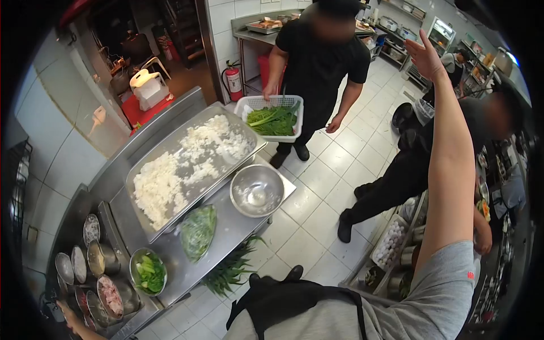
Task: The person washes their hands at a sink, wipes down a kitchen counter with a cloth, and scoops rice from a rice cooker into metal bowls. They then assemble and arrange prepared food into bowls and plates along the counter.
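My right arm is stretched up along the right side, and my right hand is raised in the air with its fingers straight and nothing in it. Low at the left edge, my left hand is partly in view beside several metal containers, its fingers extended and no object visible in them. Closest to it are a metal container of pinkish raw meat and other round tins. A metal bowl of chopped green leaves stands to the right of these, with a plastic bag of greens beyond it.
A large steel tray of white rice and a steel mixing bowl stand on the counter. A co-worker holds a white basket of greens. Another person bends at the right, near a tray of eggs. Long green leaves show below the counter edge.
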{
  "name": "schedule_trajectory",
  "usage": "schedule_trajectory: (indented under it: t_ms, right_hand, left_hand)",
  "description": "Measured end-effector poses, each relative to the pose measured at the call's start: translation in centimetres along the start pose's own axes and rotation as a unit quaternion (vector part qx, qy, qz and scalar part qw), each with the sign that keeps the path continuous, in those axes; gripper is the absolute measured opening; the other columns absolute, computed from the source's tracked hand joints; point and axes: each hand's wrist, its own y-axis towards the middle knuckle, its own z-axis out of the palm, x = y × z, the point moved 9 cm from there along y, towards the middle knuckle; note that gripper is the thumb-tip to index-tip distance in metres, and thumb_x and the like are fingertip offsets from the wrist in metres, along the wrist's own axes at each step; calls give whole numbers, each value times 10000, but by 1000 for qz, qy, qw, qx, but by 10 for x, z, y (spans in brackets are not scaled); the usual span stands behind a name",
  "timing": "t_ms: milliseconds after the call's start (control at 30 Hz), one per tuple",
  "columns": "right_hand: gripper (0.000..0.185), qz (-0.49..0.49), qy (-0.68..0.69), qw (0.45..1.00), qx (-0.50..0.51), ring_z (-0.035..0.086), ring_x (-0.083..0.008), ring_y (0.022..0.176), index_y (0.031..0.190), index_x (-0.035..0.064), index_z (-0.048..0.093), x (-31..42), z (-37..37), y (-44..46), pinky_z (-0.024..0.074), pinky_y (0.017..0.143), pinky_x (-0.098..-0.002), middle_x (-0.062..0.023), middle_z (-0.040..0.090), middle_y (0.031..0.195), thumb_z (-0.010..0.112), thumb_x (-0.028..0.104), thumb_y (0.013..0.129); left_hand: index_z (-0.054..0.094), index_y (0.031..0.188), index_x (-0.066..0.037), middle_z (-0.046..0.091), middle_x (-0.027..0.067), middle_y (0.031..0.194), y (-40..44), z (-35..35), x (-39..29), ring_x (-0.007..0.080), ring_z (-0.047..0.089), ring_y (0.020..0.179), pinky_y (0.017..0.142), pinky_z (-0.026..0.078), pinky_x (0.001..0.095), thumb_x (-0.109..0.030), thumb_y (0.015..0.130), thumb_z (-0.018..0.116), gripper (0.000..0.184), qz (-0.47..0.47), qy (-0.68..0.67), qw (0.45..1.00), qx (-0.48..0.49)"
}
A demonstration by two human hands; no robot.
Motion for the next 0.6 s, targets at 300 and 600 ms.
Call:
schedule_trajectory:
  t_ms: [300,600]
  right_hand:
    - [1000,10,42,998,44,43,-215,1368,1378,8,218,-81,-48,196,-60,1074,-406,-119,141,1465,356,757,730]
    - [1032,12,51,998,18,40,-194,1369,1373,-17,202,-120,-138,381,-71,1068,-402,-139,126,1464,354,766,720]
  left_hand:
    - [359,1301,-63,280,208,1340,-133,-60,-104,401,313,1188,930,291,510,-482,901,341,579,-32,34,999,-15]
    - [318,1321,-63,217,214,1369,-201,-72,-346,423,258,1213,939,259,547,-453,906,363,572,50,-53,997,-5]
